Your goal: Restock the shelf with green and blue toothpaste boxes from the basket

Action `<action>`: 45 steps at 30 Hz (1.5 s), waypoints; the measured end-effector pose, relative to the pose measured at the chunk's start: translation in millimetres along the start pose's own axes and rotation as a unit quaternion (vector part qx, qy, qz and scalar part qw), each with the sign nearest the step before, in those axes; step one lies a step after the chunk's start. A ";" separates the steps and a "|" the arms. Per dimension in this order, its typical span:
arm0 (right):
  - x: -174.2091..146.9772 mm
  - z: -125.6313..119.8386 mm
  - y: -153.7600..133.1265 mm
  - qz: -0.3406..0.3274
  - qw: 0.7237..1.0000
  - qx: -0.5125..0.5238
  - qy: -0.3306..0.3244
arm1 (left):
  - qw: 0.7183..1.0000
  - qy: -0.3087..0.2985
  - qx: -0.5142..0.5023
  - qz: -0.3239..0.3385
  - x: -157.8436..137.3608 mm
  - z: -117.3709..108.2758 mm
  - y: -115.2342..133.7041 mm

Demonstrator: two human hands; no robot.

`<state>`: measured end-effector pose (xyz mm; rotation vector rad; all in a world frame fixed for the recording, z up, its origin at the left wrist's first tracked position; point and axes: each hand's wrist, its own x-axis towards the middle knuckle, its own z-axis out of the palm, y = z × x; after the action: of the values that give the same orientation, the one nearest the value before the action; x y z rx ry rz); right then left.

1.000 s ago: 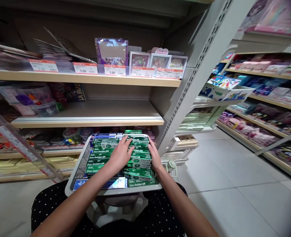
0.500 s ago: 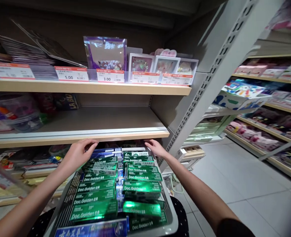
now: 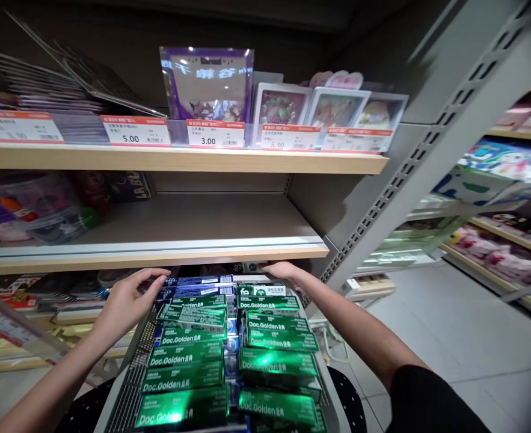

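A grey plastic basket (image 3: 337, 409) sits low in front of me, packed with toothpaste boxes. Green "Doc.Golden" boxes (image 3: 181, 385) lie in two columns, left and right, with blue boxes (image 3: 197, 281) at the far end and between the columns. My left hand (image 3: 127, 300) is curled at the basket's far left corner, thumb and fingers beside the blue boxes. Over the far right rim bends my right hand (image 3: 285, 272), its fingertips partly hidden. Both hands appear to grip the basket, although the contact is hard to see.
Directly beyond the basket is a shelf with a wooden edge (image 3: 265, 258); clear plastic tubs (image 3: 44, 210) stand at its left. A higher shelf holds boxed trinkets (image 3: 285, 108) behind price tags. To the right rises a slotted metal upright (image 3: 377, 198), beside the tiled floor (image 3: 409, 337).
My view has shifted, so the shelves and basket appear farther right and the basket lower. The blue box at the basket's near end has almost left the picture. Both hands stay at the far end.
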<state>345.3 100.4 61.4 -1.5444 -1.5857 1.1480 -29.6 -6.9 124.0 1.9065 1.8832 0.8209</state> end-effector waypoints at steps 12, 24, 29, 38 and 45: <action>-170.8 -61.9 -87.6 -0.160 0.986 -0.047 -0.027 | 0.945 -0.130 -0.300 0.017 -45.9 -6.1 79.9; -174.2 71.7 -115.6 -0.325 0.945 -0.018 0.018 | 0.833 -0.151 -0.522 -0.106 -57.0 -15.2 52.3; -130.9 110.1 -122.8 -0.194 0.969 0.149 0.046 | 0.873 -0.075 -0.479 -0.051 -45.1 -28.9 21.8; -43.8 183.0 -159.1 -0.133 0.965 0.208 0.093 | 0.954 0.104 -0.278 -0.042 24.2 -56.5 -47.8; 7.8 232.9 -181.5 -0.144 0.973 0.119 0.138 | 0.958 0.207 -0.190 -0.057 69.3 -63.4 -81.8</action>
<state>57.7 85.4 126.8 -1.2119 -1.3742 0.8834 -136.0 56.9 134.8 1.4593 1.8556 1.5115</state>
